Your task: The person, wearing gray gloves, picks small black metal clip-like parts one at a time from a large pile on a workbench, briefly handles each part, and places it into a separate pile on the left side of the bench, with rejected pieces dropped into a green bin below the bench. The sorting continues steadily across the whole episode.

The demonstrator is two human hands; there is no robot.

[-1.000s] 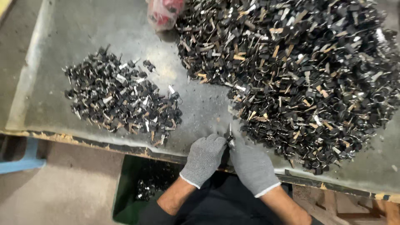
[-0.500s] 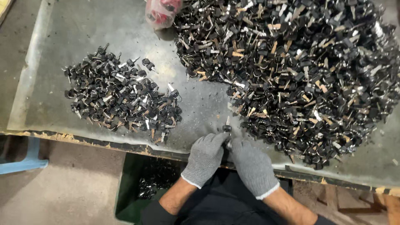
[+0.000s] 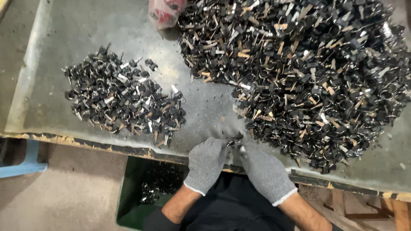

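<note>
My left hand (image 3: 206, 162) and my right hand (image 3: 264, 173), both in grey knit gloves, meet at the front edge of a grey metal table (image 3: 85, 38). Between their fingertips they pinch one small black and silver metal part (image 3: 234, 141). A huge heap of the same black, silver and tan parts (image 3: 308, 68) spreads over the right and far side, its edge just beyond my fingers. A smaller pile of parts (image 3: 122, 100) lies to the left, well apart from my hands.
A red and clear plastic bag (image 3: 165, 12) sits at the far edge of the table. Below the table front, a green bin (image 3: 141, 188) holds several dark parts. A blue frame piece (image 3: 21, 167) stands at lower left over a concrete floor.
My hands stay together at the table edge, with only small finger movement on the part. The piles have not moved.
</note>
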